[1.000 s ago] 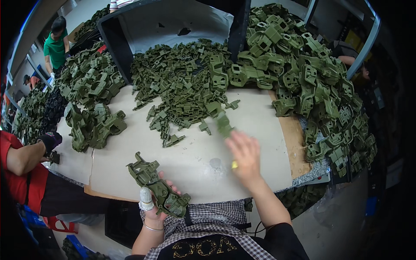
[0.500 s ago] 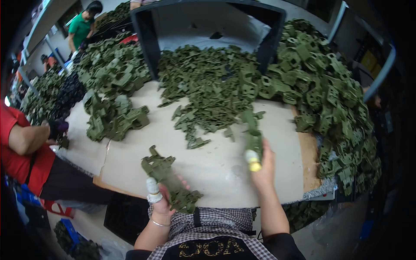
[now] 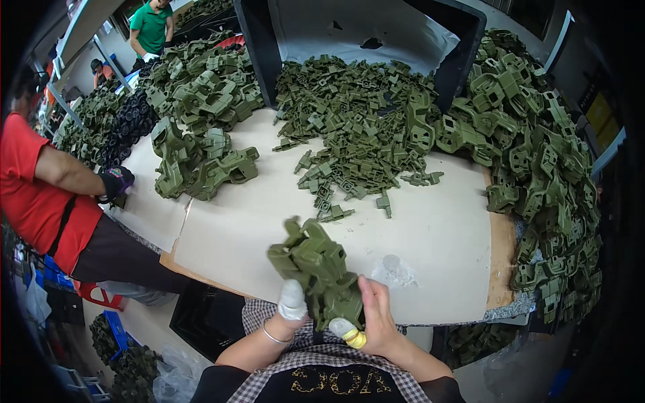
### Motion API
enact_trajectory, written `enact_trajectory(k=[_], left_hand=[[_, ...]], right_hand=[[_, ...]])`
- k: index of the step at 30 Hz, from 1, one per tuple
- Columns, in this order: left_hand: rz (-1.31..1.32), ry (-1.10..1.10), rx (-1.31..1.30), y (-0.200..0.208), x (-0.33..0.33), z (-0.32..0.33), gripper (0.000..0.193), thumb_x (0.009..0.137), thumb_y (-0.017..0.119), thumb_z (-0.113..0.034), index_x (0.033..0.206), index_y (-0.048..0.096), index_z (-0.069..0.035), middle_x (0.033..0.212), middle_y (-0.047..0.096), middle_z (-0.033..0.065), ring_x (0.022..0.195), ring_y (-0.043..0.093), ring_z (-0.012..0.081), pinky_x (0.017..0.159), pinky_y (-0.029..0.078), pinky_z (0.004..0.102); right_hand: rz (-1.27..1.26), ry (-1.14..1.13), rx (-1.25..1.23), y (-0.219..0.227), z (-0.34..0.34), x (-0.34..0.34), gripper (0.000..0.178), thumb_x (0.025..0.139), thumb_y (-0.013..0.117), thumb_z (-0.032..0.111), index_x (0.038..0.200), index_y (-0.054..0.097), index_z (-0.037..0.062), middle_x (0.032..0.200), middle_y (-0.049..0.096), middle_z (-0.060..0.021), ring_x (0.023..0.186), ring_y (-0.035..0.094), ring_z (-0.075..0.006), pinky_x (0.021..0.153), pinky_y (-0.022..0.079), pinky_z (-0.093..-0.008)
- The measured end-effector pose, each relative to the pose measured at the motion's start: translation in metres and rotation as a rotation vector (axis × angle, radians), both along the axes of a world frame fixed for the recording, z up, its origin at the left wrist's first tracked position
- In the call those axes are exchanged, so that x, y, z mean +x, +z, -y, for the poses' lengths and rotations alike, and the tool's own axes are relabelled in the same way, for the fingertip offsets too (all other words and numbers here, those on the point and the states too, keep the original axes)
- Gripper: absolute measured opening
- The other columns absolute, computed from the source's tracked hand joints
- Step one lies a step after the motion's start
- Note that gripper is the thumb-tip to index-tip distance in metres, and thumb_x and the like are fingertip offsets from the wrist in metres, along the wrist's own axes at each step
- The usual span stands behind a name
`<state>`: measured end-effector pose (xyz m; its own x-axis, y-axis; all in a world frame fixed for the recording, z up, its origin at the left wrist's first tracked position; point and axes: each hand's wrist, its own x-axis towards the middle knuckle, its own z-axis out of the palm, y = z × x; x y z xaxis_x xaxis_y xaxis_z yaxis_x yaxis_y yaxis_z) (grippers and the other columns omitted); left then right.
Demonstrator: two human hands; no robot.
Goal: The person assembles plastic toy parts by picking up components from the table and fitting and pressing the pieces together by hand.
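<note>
Close to my body, over the table's front edge, both hands grip an olive-green plastic toy vehicle body (image 3: 314,258), held upright and tilted. My left hand (image 3: 289,324) clasps its left side, the thumb wrapped in white tape. On the lower right side presses my right hand (image 3: 380,321), its thumb wrapped in white and yellow; the fingers are partly straight along the part. Whether a second green piece sits against the body, I cannot tell. Beyond it lies a heap of small green plastic parts (image 3: 349,127), with a few loose ones (image 3: 383,204) at its near edge.
A dark bin (image 3: 463,64) lies tipped behind the small parts. Larger green bodies are piled at the right (image 3: 531,161) and left (image 3: 205,164). A co-worker in a red shirt (image 3: 50,181) stands at the left, another in green (image 3: 149,30) farther back. The pale tabletop (image 3: 430,262) spreads between.
My right hand has come left and down from the small parts, bringing a green piece to the body in my left hand. The left hand has moved right, and the body now stands more upright.
</note>
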<state>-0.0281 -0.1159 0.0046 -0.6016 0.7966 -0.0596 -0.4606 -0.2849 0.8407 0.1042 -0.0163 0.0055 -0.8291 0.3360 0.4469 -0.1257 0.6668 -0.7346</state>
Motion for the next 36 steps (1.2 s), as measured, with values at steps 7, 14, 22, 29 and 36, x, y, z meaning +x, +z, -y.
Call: enact_trajectory(k=[7, 14, 22, 29, 36], left_hand=[[0.012, 0.037, 0.044, -0.017, 0.012, 0.006, 0.083, 0.078, 0.045, -0.066, 0.132, 0.030, -0.004, 0.127, 0.043, 0.0112, 0.113, 0.046, 0.0213, 0.097, 0.038, 0.0367], [-0.055, -0.013, -0.015, -0.014, 0.006, 0.000, 0.079, 0.082, 0.039, -0.065, 0.131, 0.032, -0.003, 0.127, 0.043, 0.0097, 0.111, 0.047, 0.0196, 0.095, 0.039, 0.0350], [-0.115, 0.092, -0.103, -0.022, 0.008, -0.001, 0.034, 0.093, 0.037, -0.016, 0.123, 0.041, -0.001, 0.119, 0.052, 0.0105, 0.106, 0.052, 0.0191, 0.094, 0.041, 0.0336], [-0.198, 0.142, -0.138, -0.020, 0.008, -0.004, 0.034, 0.090, 0.041, -0.009, 0.123, 0.041, 0.001, 0.118, 0.052, 0.0113, 0.108, 0.052, 0.0197, 0.093, 0.041, 0.0338], [-0.177, 0.146, -0.171, -0.012, 0.009, -0.003, 0.034, 0.086, 0.046, -0.005, 0.119, 0.043, 0.001, 0.116, 0.053, 0.0121, 0.106, 0.054, 0.0204, 0.091, 0.043, 0.0337]], right_hand=[[0.035, 0.086, -0.097, -0.005, 0.007, 0.004, 0.091, 0.072, 0.069, 0.022, 0.137, 0.013, -0.0043, 0.116, 0.039, -0.0247, 0.102, 0.041, -0.0353, 0.089, 0.036, -0.0402], [0.063, 0.127, -0.150, -0.013, 0.004, -0.002, 0.092, 0.072, 0.069, 0.021, 0.139, 0.010, -0.0019, 0.116, 0.038, -0.0241, 0.104, 0.041, -0.0360, 0.091, 0.035, -0.0399], [0.158, 0.082, -0.237, -0.008, 0.004, -0.005, 0.089, 0.073, 0.067, 0.016, 0.139, 0.010, 0.0016, 0.116, 0.037, -0.0220, 0.106, 0.041, -0.0360, 0.093, 0.034, -0.0398], [0.229, 0.081, -0.288, -0.012, 0.002, -0.007, 0.091, 0.071, 0.068, 0.011, 0.140, 0.008, 0.0048, 0.119, 0.035, -0.0206, 0.110, 0.039, -0.0352, 0.093, 0.035, -0.0387], [0.266, 0.080, -0.340, -0.010, 0.004, -0.009, 0.087, 0.074, 0.065, 0.009, 0.139, 0.009, 0.0006, 0.120, 0.035, -0.0206, 0.112, 0.038, -0.0348, 0.095, 0.033, -0.0381]])
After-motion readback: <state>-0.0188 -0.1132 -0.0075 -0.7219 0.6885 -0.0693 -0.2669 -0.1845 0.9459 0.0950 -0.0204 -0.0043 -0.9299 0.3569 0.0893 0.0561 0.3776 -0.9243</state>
